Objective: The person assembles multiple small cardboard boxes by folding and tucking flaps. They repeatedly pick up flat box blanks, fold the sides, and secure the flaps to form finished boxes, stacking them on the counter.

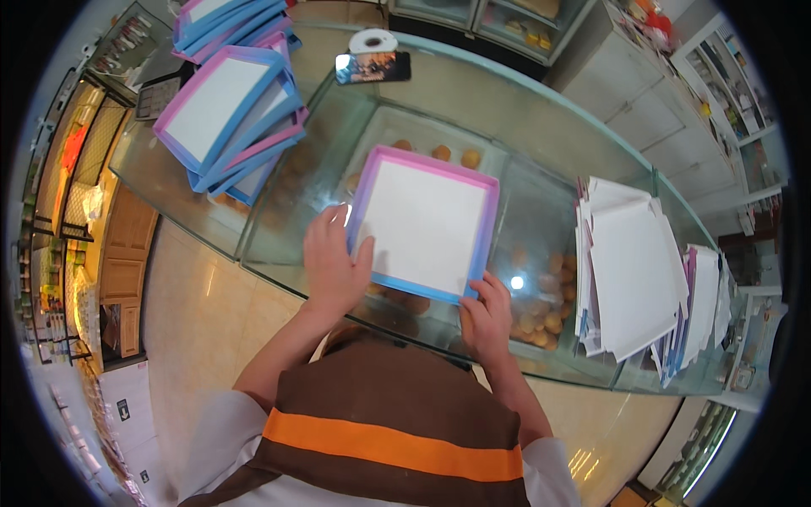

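A shallow square cardboard box (427, 224) lies open side up on the glass counter in front of me. Its inside is white, and its low walls fade from pink at the far side to blue at the near side. My left hand (332, 260) is at its left wall, thumb over the wall and fingers along the outside. With my right hand (487, 318) I pinch the near right corner, fingertips on the blue rim. The undersides of both hands' fingers are partly hidden.
Similar box pieces form a stack (224, 110) at the far left. White flat cardboard sheets (634, 262) are piled on the right. A phone (372, 68) and a white tape roll (372, 40) sit at the back. Round brown baked goods (541, 325) show beneath the glass.
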Motion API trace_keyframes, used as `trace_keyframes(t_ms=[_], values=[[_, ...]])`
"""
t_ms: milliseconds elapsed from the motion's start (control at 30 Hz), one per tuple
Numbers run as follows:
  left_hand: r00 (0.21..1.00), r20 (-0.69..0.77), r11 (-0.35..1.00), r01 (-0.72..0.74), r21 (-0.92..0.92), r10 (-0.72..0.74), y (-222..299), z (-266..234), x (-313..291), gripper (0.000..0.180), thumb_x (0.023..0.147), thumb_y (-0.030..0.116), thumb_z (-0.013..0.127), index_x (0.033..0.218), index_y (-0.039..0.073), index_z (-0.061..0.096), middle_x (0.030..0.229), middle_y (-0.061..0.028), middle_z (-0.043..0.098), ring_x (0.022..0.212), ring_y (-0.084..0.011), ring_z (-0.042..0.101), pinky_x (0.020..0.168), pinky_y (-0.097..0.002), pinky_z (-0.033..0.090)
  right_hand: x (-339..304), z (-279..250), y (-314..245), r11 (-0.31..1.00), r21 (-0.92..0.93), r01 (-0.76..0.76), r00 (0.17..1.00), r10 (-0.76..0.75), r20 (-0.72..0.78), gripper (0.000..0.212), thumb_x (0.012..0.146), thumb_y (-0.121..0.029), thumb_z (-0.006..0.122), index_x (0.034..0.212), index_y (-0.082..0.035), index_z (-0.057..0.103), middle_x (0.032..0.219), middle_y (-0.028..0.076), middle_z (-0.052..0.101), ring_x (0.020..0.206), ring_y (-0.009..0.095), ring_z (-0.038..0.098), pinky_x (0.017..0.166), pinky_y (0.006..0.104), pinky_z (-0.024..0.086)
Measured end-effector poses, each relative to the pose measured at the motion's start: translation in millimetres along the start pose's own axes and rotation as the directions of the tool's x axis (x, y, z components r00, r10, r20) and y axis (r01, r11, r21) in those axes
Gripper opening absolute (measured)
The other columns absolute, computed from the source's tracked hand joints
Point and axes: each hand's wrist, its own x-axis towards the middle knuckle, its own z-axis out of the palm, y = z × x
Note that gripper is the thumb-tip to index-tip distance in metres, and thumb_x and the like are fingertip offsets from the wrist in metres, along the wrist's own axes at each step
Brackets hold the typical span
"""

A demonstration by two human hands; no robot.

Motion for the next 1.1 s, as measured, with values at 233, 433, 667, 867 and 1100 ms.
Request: trace_keyframes(t_ms=[233, 433, 667, 867, 1100], values=[[0.727, 0.6, 0.407, 0.685, -0.604, -0.334, -28.8, -49.9, -0.9, 0.025, 0.102, 0.013, 0.052, 0.121, -0.001, 0.059, 0.079, -0.0009, 0.06, 0.058, -0.0073, 0.054, 0.051, -0.0229, 0.044, -1.2, 0.5, -20.8, 0.998, 0.018, 0.061, 0.973, -0.056, -0.224, 0.039, 0.078, 0.005, 0.069, 0.116, -0.003, 0.064, 0.133, 0.024, 0.056, 0.123, 0.043, 0.055, 0.102, 0.0479, 0.047], [0.712, -0.099, 0.514, 0.396, -0.761, -0.696, -81.6, -108.6, 89.1, 0.023, 0.098, 0.011, 0.052, 0.12, 0.004, 0.056, 0.076, -0.0005, 0.057, 0.054, -0.0072, 0.048, 0.05, -0.0198, 0.039, 24.2, -24.1, -31.3, 0.996, 0.074, -0.042, 0.951, 0.063, -0.303, 0.056, 0.081, 0.002, 0.069, 0.134, 0.003, 0.05, 0.142, 0.025, 0.046, 0.129, 0.039, 0.05, 0.107, 0.0475, 0.042], [0.663, -0.101, 0.623, 0.626, -0.469, -0.742, -218.9, -102.8, 125.7, 0.039, 0.098, 0.028, 0.057, 0.118, -0.004, 0.063, 0.093, -0.0066, 0.066, 0.079, -0.0171, 0.06, 0.075, -0.0307, 0.05, 25.0, -32.9, -10.4, 0.983, -0.05, -0.174, 0.938, 0.15, -0.311, 0.054, 0.084, -0.004, 0.07, 0.134, 0.004, 0.052, 0.141, 0.026, 0.048, 0.13, 0.042, 0.048, 0.11, 0.0502, 0.038], [0.703, -0.088, 0.707, 0.689, -0.162, -0.706, -220.4, -103.9, 126.9, 0.054, 0.098, 0.046, 0.056, 0.113, -0.006, 0.066, 0.092, -0.0114, 0.069, 0.086, -0.0195, 0.063, 0.08, -0.034, 0.049, 38.5, -85.7, 45.0, 0.781, -0.422, -0.461, 0.86, 0.274, -0.432, 0.057, 0.091, -0.014, 0.067, 0.141, 0.004, 0.048, 0.145, 0.027, 0.045, 0.135, 0.044, 0.043, 0.113, 0.051, 0.035], [0.761, -0.121, 0.766, 0.611, -0.198, -0.638, -228.2, -102.4, 124.9, 0.059, 0.102, 0.049, 0.052, 0.115, -0.006, 0.066, 0.095, -0.0123, 0.069, 0.089, -0.0197, 0.064, 0.082, -0.0332, 0.048, 20.2, -97.5, 95.5, 0.591, -0.553, -0.587, 0.805, 0.498, -0.322, 0.032, 0.094, -0.021, 0.063, 0.119, 0.0, 0.067, 0.121, 0.015, 0.066, 0.109, 0.036, 0.061, 0.091, 0.0476, 0.048]])
